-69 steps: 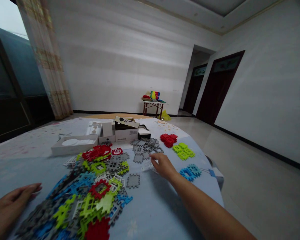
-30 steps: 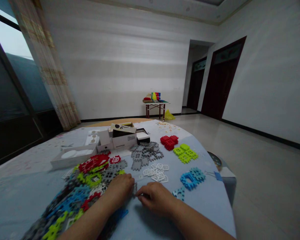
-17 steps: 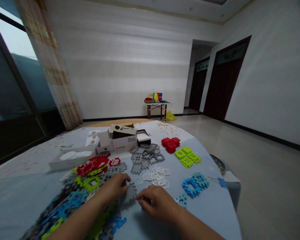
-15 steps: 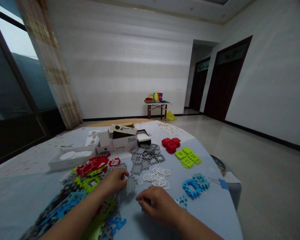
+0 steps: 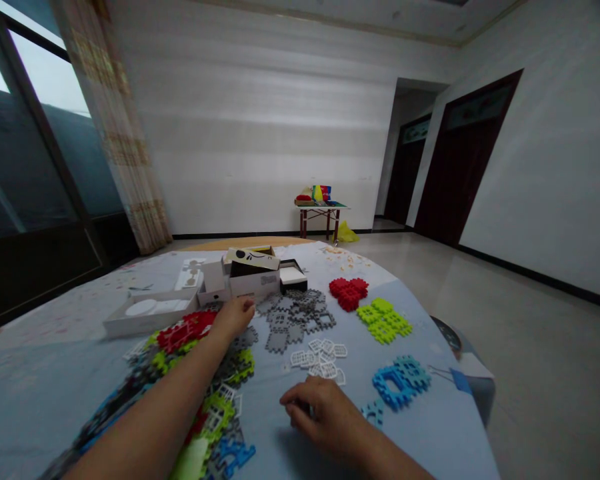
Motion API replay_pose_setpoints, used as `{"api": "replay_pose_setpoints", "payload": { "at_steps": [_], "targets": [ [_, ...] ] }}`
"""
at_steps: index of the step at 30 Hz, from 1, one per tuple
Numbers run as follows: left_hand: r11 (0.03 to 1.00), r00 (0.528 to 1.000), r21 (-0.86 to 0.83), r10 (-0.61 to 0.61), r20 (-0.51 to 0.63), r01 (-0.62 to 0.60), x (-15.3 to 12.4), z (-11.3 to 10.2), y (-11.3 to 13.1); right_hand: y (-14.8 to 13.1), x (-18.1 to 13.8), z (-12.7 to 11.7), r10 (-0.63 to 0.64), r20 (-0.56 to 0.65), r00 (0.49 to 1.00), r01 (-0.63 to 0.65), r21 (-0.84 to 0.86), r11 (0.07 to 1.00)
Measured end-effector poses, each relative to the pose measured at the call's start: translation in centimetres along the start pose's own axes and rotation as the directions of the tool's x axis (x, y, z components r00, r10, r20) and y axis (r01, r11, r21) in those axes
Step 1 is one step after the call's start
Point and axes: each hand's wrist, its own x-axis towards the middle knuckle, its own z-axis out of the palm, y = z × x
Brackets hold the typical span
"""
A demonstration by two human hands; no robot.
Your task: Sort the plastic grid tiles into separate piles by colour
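Observation:
My left hand (image 5: 237,317) reaches over the far end of a mixed pile of interlocking plastic pieces, next to the red pieces (image 5: 184,331). Its fingers are curled, and whatever lies under them is hidden. Below the forearm, lime green pieces (image 5: 215,415) and a blue piece (image 5: 236,455) show at the pile's edge. My right hand (image 5: 320,410) hovers low over the cloth, loosely closed with nothing visible in it. Just beyond it lie white window-shaped pieces (image 5: 320,357). Grey pieces (image 5: 295,313) are grouped farther back.
Red pieces (image 5: 349,293), lime green pieces (image 5: 384,320) and blue pieces (image 5: 401,381) form separate groups on the right. Open boxes (image 5: 255,283) and a white tray (image 5: 150,315) stand at the back left. A stool (image 5: 473,373) is beside the table's right edge.
My left hand has moved forward, over where a red window piece lay. The grey piece beside it is no longer there. My right hand stays in nearly the same place.

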Motion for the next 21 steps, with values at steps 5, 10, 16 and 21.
{"api": "replay_pose_setpoints", "payload": {
  "at_steps": [5, 10, 16, 21],
  "targets": [
    [0.967, 0.992, 0.237, 0.068, 0.101, -0.091, -1.9, 1.7, -0.9, 0.1, -0.1, 0.4, -0.009, 0.006, 1.000, 0.009, 0.000, 1.000],
    [0.925, 0.986, 0.359, 0.076, 0.150, -0.126, -2.9, 2.2, -1.1, -0.4, 0.0, -0.1, 0.010, 0.008, 1.000, -0.010, -0.006, 1.000],
    [0.934, 0.989, 0.346, 0.034, 0.147, -0.084, -3.5, 0.8, -1.7, -0.6, -0.1, -0.3, 0.008, 0.014, 1.000, -0.008, -0.001, 1.000],
    [0.983, 0.993, 0.181, 0.014, 0.119, -0.036, -3.8, -1.0, -1.6, -0.5, -0.2, 0.0, 0.009, 0.025, 1.000, -0.009, 0.000, 1.000]
  ]
}}
